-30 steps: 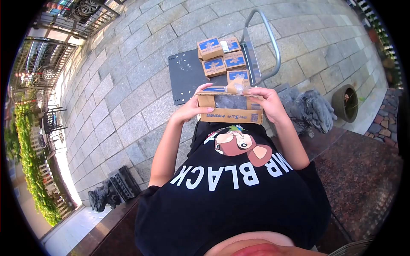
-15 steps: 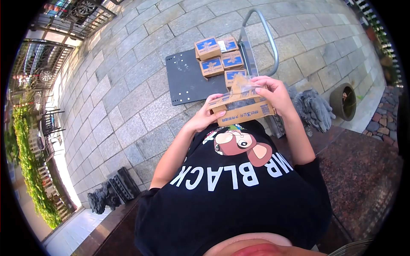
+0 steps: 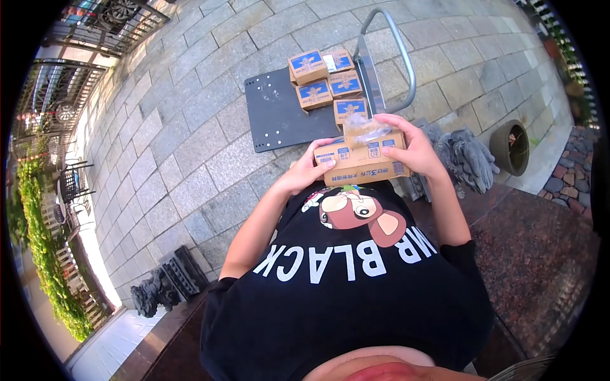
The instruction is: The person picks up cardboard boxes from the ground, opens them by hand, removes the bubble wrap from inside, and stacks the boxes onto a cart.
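Observation:
A cardboard box with blue printing is held in front of my waist, its long flap now lying over the opening. My left hand grips the box's left end, thumb on the flap. At the right end, my right hand holds the box with its thumb on the flap and its fingers behind. Loose clear tape sticks up crumpled from the far edge, beside my right fingers. Beyond it, several similar boxes with blue labels are stacked on a dark platform cart.
The cart's metal handle rises at its right side. To the right are a grey stone carving and a round planter. Another carving sits at lower left. Polished stone lies beside me at right.
The box's near flap has folded down over the opening that showed the grey contents. Both hands and the box have shifted slightly right.

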`<state>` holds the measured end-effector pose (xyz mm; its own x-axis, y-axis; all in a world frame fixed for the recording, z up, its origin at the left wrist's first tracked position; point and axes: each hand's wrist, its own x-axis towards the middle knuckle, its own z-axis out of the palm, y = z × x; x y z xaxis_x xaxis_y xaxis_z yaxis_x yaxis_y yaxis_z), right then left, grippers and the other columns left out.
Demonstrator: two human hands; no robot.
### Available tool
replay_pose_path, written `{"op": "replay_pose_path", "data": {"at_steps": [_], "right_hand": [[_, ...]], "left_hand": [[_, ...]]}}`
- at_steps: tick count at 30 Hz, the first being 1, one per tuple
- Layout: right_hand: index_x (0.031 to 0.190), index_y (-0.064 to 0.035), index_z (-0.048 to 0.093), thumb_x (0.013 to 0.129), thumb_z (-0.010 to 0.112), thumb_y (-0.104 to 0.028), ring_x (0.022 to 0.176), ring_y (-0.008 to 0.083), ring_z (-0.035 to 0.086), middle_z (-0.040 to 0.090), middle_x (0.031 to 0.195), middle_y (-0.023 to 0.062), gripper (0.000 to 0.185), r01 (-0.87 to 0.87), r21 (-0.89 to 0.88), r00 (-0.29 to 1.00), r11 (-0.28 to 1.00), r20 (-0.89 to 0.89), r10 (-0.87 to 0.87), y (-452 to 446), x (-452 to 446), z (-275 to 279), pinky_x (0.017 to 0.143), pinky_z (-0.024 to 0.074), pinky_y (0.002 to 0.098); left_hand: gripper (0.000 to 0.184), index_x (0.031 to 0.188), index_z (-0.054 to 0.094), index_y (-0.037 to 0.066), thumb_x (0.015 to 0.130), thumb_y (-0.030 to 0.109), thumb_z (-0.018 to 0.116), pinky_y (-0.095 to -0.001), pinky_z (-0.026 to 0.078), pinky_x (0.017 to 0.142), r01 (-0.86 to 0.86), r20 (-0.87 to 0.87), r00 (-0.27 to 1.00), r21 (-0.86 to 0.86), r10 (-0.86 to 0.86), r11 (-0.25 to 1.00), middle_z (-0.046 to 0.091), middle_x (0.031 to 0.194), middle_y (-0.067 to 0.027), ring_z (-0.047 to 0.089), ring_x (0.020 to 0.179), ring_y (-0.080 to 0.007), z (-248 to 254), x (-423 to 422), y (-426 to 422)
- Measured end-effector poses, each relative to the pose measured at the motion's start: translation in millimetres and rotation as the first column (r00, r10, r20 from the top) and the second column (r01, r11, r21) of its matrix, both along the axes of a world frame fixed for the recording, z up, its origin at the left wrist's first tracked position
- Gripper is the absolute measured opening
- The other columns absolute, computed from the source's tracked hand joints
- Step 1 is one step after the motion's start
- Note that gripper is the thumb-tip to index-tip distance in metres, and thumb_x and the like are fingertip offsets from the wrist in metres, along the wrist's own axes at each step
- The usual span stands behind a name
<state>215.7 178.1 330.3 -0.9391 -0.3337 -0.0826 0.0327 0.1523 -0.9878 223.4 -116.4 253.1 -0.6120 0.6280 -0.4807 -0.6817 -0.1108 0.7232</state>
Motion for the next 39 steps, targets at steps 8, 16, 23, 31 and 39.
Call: {"op": "replay_pose_path", "data": {"at_steps": [8,16,23,31,39], "right_hand": [[0.143,-0.0027,0.041,0.074,0.075,-0.001,0.123,0.019,0.05,0.051,0.136,0.0099,0.077,0.185,-0.077,0.969,0.98,0.18,-0.169,-0.8,24.3,-16.3,0.106,0.0385,0.0323],[0.146,-0.0066,0.038,0.096,0.058,-0.013,0.126,0.0225,0.05,0.051,0.138,0.0124,0.054,0.57,-0.383,0.812,0.727,0.4,-0.425,40.1,35.4,-15.3,0.106,0.0404,0.0405],[0.145,-0.0129,0.038,0.098,0.033,-0.063,0.119,0.0307,0.055,0.046,0.142,0.013,0.069,0.382,-0.049,0.492,0.923,0.856,-0.158,29.9,50.2,-19.1,0.09,0.0494,0.0565],[0.15,-0.0226,0.03,0.097,0.05,-0.047,0.127,0.0268,0.05,0.045,0.144,0.0084,0.061,0.451,-0.034,0.472,0.892,0.857,-0.206,2.8,13.1,-53.1,0.092,0.0454,0.0543],[0.154,-0.022,-0.012,0.085,0.072,-0.039,0.136,0.0358,0.038,0.025,0.154,0.0168,0.11,0.327,-0.084,0.212,0.941,0.977,0.013,-52.1,-38.7,-254.8,0.095,0.045,0.0596]], "left_hand": [[0.058,0.135,0.035,0.003,0.092,0.023,0.069,-0.0348,0.046,0.099,0.009,-0.26,0.964,-0.147,-0.047,0.989,0.055,0.124,-0.0159,0.053,0.116,-0.02,-4.6,2.0,8.9],[0.06,0.135,0.033,0.002,0.092,0.023,0.069,-0.0354,0.045,0.099,0.042,-0.29,0.953,-0.153,-0.086,0.987,0.058,0.121,-0.0179,0.055,0.115,-0.0203,-5.3,-3.6,11.0],[0.061,0.134,0.033,0.003,0.091,0.023,0.07,-0.036,0.046,0.099,0.079,-0.358,0.924,-0.163,-0.133,0.983,0.058,0.122,-0.0197,0.056,0.116,-0.0224,8.2,-11.4,9.1],[0.063,0.136,0.032,0.002,0.089,0.019,0.071,-0.0389,0.049,0.096,0.031,-0.488,0.824,-0.468,-0.287,0.883,0.054,0.125,-0.026,0.059,0.116,-0.0308,-1.9,-15.4,2.7],[0.087,0.151,0.02,0.008,0.084,0.015,0.075,-0.0419,0.047,0.102,-0.032,-0.408,0.875,-0.585,-0.26,0.81,0.047,0.141,-0.025,0.055,0.123,-0.0361,-162.8,-36.3,-70.0]]}}
